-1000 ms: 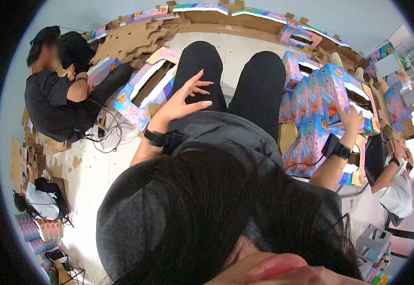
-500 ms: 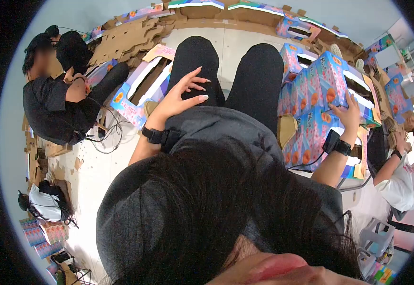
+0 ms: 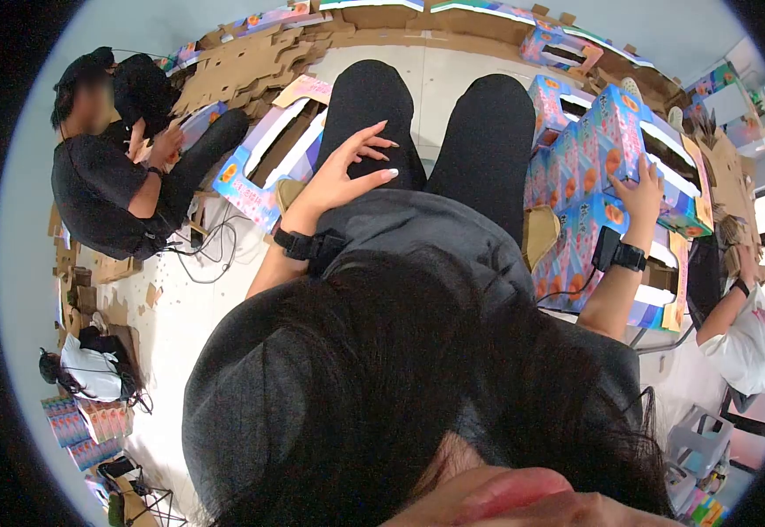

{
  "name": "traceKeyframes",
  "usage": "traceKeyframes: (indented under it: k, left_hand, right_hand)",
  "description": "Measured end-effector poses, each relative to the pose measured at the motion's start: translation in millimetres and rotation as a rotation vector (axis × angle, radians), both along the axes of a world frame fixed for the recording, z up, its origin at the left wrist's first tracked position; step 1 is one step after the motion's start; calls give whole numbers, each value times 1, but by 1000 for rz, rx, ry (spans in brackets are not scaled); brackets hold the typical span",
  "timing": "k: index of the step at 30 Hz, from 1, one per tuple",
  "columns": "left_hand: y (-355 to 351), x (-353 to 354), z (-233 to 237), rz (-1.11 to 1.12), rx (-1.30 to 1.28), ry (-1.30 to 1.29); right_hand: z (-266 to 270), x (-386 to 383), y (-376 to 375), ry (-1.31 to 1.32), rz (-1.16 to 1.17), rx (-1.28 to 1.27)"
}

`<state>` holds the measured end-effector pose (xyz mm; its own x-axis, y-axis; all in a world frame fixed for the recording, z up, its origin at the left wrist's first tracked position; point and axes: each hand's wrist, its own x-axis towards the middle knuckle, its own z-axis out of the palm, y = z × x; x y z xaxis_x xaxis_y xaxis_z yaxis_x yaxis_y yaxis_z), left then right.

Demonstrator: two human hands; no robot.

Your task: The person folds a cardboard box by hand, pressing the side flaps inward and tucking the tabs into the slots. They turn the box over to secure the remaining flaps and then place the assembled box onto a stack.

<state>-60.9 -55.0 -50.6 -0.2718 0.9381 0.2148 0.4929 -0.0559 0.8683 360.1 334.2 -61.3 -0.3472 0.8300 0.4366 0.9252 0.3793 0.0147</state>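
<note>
My left hand (image 3: 347,171) hovers over or rests on my left thigh; its fingers are spread and nothing is in them. Beside it, on the left, an open-topped printed carton (image 3: 249,186) with a pink and blue pattern shows a dark opening. My right hand (image 3: 639,198) lies against the near side of the upper carton (image 3: 615,140) in a stack on my right, fingers apart. Under that hand a lower carton (image 3: 582,246) carries the same print. Whether the palm presses on the cardboard is hard to see.
On the left sits a co-worker in black (image 3: 110,193), with cables (image 3: 211,250) on the floor. Another co-worker in white (image 3: 742,342) is at the right edge. Flattened brown cardboard (image 3: 242,75) lies at the back left. Grey plastic stools (image 3: 698,439) stand lower right.
The whole view has shifted slightly. Both my hands keep nearly the same pose. The left co-worker's hands and the right co-worker's arm have moved a little.
</note>
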Motion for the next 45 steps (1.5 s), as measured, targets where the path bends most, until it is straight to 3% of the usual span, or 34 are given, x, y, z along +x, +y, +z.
traceKeyframes:
  k: [14, 17, 26, 30, 45]
  left_hand:
    - [-1, 0, -2, 11, -4, 37]
    - [1, -2, -2, -2, 7, 14]
    - [-1, 2, 2, 22, -12, 44]
    - [-3, 1, 1, 21, -27, 73]
    - [-2, 0, -2, 8, -21, 48]
  right_hand:
    - [-12, -8, -22, 113, 19, 39]
    - [-2, -19, -56, 138, -209, -47]
    - [-81, 36, -72, 131, -128, -378]
    - [-100, 48, -58, 165, -26, -323]
    - [-92, 49, -63, 212, -39, -343]
